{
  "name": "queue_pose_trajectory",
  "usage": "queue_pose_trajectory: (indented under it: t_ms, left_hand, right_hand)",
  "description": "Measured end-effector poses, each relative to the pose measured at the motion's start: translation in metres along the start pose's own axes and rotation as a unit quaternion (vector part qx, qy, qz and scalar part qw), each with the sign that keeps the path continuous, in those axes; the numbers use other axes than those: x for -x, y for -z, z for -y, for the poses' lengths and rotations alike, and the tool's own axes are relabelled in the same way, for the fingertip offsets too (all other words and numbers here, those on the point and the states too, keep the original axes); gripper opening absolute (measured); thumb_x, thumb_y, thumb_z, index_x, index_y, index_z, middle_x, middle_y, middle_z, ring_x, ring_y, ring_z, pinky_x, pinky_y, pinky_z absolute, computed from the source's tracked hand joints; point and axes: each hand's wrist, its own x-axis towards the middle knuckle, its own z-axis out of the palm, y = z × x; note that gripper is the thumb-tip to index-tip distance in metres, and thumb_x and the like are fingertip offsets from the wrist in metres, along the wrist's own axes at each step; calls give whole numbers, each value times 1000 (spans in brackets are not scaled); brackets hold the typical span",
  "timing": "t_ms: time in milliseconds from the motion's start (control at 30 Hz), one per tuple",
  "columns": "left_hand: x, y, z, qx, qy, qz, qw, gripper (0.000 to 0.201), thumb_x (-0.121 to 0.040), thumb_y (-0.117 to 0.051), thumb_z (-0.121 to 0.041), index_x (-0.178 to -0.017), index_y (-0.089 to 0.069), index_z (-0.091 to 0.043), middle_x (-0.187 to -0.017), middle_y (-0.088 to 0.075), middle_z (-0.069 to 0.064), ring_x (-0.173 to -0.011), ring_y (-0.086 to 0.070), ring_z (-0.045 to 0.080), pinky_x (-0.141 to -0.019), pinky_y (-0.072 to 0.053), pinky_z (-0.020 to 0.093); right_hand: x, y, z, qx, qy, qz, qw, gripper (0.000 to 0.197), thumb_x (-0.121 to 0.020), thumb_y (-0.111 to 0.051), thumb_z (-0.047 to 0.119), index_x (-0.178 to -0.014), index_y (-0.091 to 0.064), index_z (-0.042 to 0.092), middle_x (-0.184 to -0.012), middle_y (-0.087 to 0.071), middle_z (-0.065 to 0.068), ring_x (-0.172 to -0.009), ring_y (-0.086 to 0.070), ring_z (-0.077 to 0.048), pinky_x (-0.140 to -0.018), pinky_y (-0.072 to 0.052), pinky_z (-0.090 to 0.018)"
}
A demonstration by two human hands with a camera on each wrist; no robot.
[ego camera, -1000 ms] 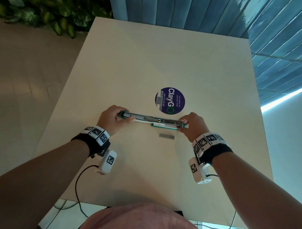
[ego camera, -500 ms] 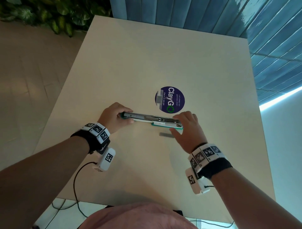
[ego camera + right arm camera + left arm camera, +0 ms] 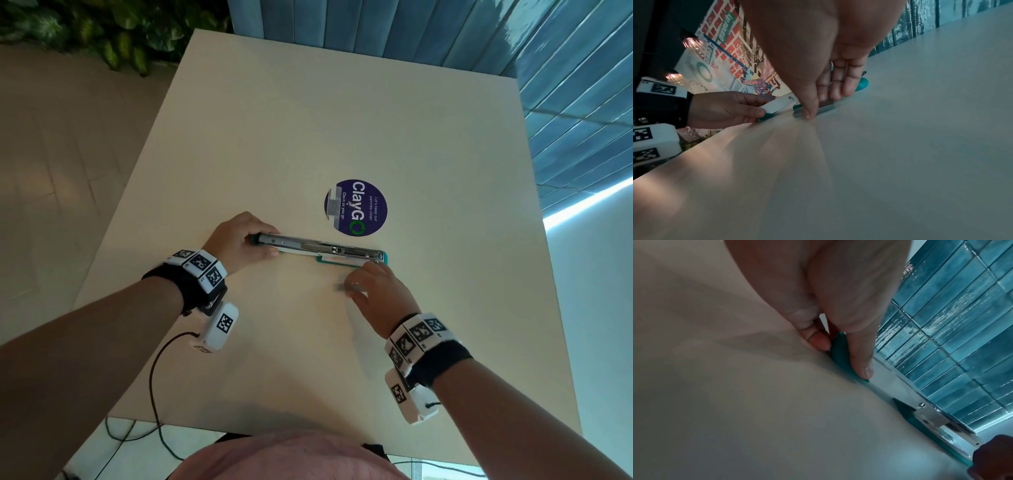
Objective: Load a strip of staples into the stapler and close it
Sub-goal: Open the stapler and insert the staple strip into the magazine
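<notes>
The stapler lies opened out flat in a long line across the middle of the table, teal underneath and its metal channel facing up. The left hand grips the stapler's left end, thumb on the near side and fingers curled round the far side; the left wrist view shows the thumb pressing along the teal edge. The right hand is just in front of the stapler's right end, fingers pointing down at the strip of staples, which lies on the table just beside the stapler's near edge. In the right wrist view the thumb is on one long side of the strip and the fingertips on the other, so the hand pinches it narrowly; whether the strip is off the table I cannot tell, as it is blurred in the head view.

A round purple sticker sits just beyond the stapler, apart from it. The stapler lies well inside every table edge, with bare tabletop beyond the sticker, to either side of the hands, and between the hands and the near edge. A cable runs from the left wrist camera over the near edge.
</notes>
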Motion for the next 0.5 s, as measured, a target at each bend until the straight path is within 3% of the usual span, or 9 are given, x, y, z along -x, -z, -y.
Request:
queue_pose_trajectory:
  t_ms: [100,200,500]
  left_hand:
    - [-1,1,0,4,0,6,1000,34,-70,-78,-22,-103,-69,-25,-97,-60,10,-89,-58,21,-74,-38,14]
    - [-1,2,0,9,1,6,1000,34,-70,-78,-23,-103,-69,-26,-97,-60,9,-89,-58,22,-77,-40,19]
    - [-1,1,2,12,-1,3,1000,33,-70,-78,-22,-99,-67,-31,-98,-61,5,-89,-58,17,-74,-37,10]
  right_hand:
    - [-5,11,0,-20,29,-50,998,6,-87,-55,22,-90,-58,18,-89,-55,6,-88,-46,-15,-76,-46,-32]
    - [-15,26,-3,-22,21,-106,994,6,-85,-57,19,-89,-60,16,-83,-56,2,-80,-45,-15,-68,-43,-30]
    - [-29,32,-10,6,-1,-65,998,16,-85,-54,16,-98,-62,14,-100,-58,-5,-92,-49,-22,-75,-48,-35]
